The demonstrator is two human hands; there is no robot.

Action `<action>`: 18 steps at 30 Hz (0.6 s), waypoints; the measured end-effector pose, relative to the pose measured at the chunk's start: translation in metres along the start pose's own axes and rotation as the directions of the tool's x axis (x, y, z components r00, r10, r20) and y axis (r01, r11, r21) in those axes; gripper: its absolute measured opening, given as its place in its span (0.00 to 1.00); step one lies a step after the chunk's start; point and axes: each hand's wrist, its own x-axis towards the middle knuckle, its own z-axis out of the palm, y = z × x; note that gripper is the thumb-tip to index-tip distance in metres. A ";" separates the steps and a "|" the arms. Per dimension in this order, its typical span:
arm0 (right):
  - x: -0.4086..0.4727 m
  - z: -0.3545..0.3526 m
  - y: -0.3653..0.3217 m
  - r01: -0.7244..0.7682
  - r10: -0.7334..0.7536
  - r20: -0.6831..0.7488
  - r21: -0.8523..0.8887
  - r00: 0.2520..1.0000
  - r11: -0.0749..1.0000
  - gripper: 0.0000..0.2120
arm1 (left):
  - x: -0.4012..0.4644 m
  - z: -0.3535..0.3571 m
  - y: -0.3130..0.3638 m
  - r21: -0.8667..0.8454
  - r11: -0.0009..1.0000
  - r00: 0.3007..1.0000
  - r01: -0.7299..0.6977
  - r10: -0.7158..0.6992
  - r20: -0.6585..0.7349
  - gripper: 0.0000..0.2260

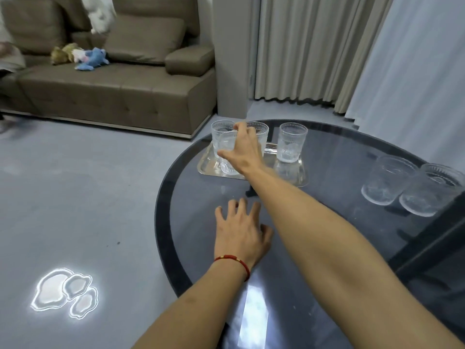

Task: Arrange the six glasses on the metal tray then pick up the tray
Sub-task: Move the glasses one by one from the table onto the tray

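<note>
The metal tray (pixel 299 176) lies at the far side of the round dark glass table (pixel 334 222). Clear ribbed glasses stand on it: one at the back left (pixel 219 129), one behind my fingers (pixel 261 133) and one on the right (pixel 291 143). My right hand (pixel 242 149) reaches across and is closed around another glass (pixel 228 161) at the tray's front left; whether its base touches the tray I cannot tell. Two more glasses (pixel 387 180) (pixel 430 191) stand off the tray at the table's right edge. My left hand (pixel 239 230), fingers spread, rests flat on the table.
A brown sofa (pixel 113 89) with soft toys (pixel 90 57) stands beyond the table on the left. Curtains (pixel 314 46) hang behind it. Grey floor (pixel 88 185) lies to the left, with a bright light patch (pixel 65 290).
</note>
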 end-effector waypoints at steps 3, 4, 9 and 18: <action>0.002 0.006 0.002 -0.004 0.004 0.006 -0.010 1.000 1.000 0.33 | 0.000 0.001 -0.001 0.002 1.000 1.000 -0.002 0.002 0.011 0.19; 0.003 0.006 0.002 -0.003 0.003 0.011 -0.012 1.000 1.000 0.33 | 0.000 0.001 -0.001 0.001 1.000 1.000 -0.001 0.001 0.013 0.19; -0.012 -0.003 0.007 0.040 -0.037 0.097 -0.025 0.995 0.999 0.33 | 0.002 0.002 -0.001 0.004 1.000 1.000 0.010 -0.010 0.010 0.20; -0.093 -0.105 0.098 -0.013 -0.086 -0.176 -0.498 0.981 0.867 0.20 | 0.002 0.004 -0.002 0.009 1.000 1.000 0.015 -0.016 0.012 0.18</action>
